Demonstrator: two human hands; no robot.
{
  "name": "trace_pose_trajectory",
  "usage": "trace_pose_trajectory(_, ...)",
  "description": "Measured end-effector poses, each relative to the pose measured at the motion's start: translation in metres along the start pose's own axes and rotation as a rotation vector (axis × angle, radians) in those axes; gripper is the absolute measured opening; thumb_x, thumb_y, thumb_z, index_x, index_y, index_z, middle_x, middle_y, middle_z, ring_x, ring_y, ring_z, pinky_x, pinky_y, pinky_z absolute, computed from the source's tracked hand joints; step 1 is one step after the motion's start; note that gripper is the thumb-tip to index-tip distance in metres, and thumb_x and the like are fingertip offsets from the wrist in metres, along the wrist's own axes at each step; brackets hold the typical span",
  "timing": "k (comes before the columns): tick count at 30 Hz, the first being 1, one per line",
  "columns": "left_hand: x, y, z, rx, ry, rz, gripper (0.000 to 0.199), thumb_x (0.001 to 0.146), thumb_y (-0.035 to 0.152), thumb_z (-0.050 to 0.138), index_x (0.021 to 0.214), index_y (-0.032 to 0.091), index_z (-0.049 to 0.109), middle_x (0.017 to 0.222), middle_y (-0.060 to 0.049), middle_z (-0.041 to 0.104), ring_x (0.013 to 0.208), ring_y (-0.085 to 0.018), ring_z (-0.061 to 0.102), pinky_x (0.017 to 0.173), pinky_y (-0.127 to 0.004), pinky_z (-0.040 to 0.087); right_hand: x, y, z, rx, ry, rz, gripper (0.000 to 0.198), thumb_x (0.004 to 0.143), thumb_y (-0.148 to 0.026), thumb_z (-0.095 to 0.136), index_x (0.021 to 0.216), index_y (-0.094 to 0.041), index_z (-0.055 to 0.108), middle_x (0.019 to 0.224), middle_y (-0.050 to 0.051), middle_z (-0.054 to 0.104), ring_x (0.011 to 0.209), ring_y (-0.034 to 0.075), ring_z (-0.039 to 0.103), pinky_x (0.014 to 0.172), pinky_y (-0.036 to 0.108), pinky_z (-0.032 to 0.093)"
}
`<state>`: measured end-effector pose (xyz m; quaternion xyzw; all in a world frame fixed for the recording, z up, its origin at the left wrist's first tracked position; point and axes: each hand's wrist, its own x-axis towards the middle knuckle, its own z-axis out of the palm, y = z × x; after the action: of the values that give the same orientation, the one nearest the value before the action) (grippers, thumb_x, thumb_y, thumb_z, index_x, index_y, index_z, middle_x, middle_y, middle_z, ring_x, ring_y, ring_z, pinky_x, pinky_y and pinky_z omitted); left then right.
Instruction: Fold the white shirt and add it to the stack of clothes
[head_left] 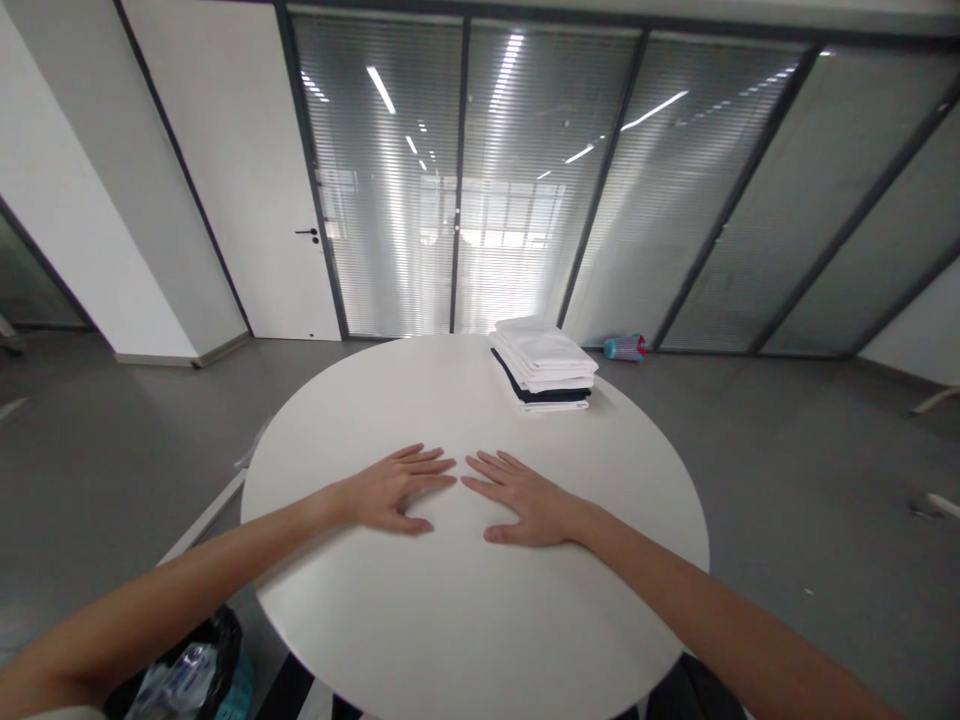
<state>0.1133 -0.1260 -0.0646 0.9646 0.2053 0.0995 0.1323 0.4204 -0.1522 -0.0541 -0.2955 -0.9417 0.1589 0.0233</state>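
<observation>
My left hand (pixel 395 490) lies palm down on the round white table (pixel 442 620), fingers stretched out and thumb apart. Facing it, my right hand (pixel 521 500) rests flat in the same way, its fingers spread. A small gap separates the fingertips of the two hands, and neither holds anything. Beyond my right hand, near the table's far right edge, sits a stack of folded cloth (pixel 544 360), mostly white with a black layer low down. Both hands are apart from the stack.
A bin with a black liner (pixel 225 640) and clear plastic in it stands on the floor at lower left. A blue and red basket-like object (pixel 625 348) lies on the floor by the glass partition (pixel 517 200). Left of the glass is a white door (pixel 240 180).
</observation>
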Motion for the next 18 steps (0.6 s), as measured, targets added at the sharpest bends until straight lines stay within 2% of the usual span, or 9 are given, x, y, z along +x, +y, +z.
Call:
trace_pose_trajectory(9,0.000,0.001,0.000,-0.008,-0.017,-0.010,0.080,0.086,0.059,0.064,0.155,0.031,0.036,0.161,-0.007,0.031,0.149,-0.034,0.026,0.122,-0.055,0.017,-0.001,0.000,0.005,0.028,0.031,-0.015,0.085,0.089,-0.069,0.054,0.158,-0.024,0.030,0.165,0.010,0.014,0.153,0.029,0.011,0.124,0.051,0.006)
trace_pose_trajectory(11,0.001,-0.001,-0.002,-0.058,0.040,-0.027,0.069,0.087,0.057,0.065,0.148,0.030,0.048,0.153,-0.008,0.046,0.143,-0.033,0.040,0.119,-0.053,0.025,0.000,0.000,0.006,0.041,0.083,-0.018,0.078,0.089,-0.066,0.056,0.153,-0.023,0.042,0.162,0.011,0.030,0.150,0.030,0.023,0.123,0.051,0.014)
trace_pose_trajectory(12,0.004,-0.003,-0.004,-0.098,0.095,-0.064,0.057,0.089,0.055,0.063,0.139,0.029,0.059,0.143,-0.009,0.058,0.135,-0.033,0.051,0.116,-0.051,0.033,0.001,0.001,0.003,0.057,0.142,-0.006,0.069,0.091,-0.063,0.055,0.147,-0.023,0.051,0.155,0.011,0.043,0.145,0.029,0.036,0.121,0.049,0.023)
trace_pose_trajectory(14,0.017,-0.010,-0.012,-0.216,0.260,-0.203,0.039,0.094,0.053,0.055,0.113,0.025,0.075,0.109,-0.008,0.076,0.104,-0.028,0.071,0.099,-0.043,0.049,0.001,0.012,-0.015,0.108,0.361,0.064,0.050,0.096,-0.056,0.051,0.129,-0.023,0.067,0.127,0.009,0.069,0.118,0.026,0.062,0.105,0.043,0.045)
trace_pose_trajectory(15,0.028,-0.015,-0.017,-0.302,0.349,-0.281,0.039,0.095,0.053,0.052,0.102,0.024,0.077,0.092,-0.008,0.078,0.089,-0.026,0.073,0.090,-0.040,0.053,0.001,0.022,-0.030,0.130,0.519,0.125,0.044,0.097,-0.053,0.049,0.121,-0.023,0.071,0.111,0.008,0.074,0.100,0.023,0.068,0.093,0.039,0.051)
trace_pose_trajectory(16,0.042,-0.021,-0.023,-0.410,0.427,-0.346,0.041,0.095,0.054,0.052,0.096,0.022,0.077,0.081,-0.007,0.077,0.079,-0.024,0.072,0.083,-0.037,0.055,0.000,0.036,-0.049,0.152,0.701,0.196,0.041,0.097,-0.051,0.048,0.114,-0.023,0.073,0.097,0.007,0.075,0.083,0.021,0.068,0.081,0.036,0.054)
trace_pose_trajectory(18,0.079,-0.035,-0.035,-0.672,0.524,-0.419,0.040,0.088,0.055,0.062,0.100,0.020,0.074,0.081,-0.008,0.075,0.080,-0.024,0.071,0.078,-0.035,0.056,-0.004,0.074,-0.092,0.140,1.080,0.355,0.038,0.094,-0.049,0.050,0.103,-0.021,0.073,0.086,0.006,0.072,0.074,0.020,0.064,0.073,0.034,0.053)
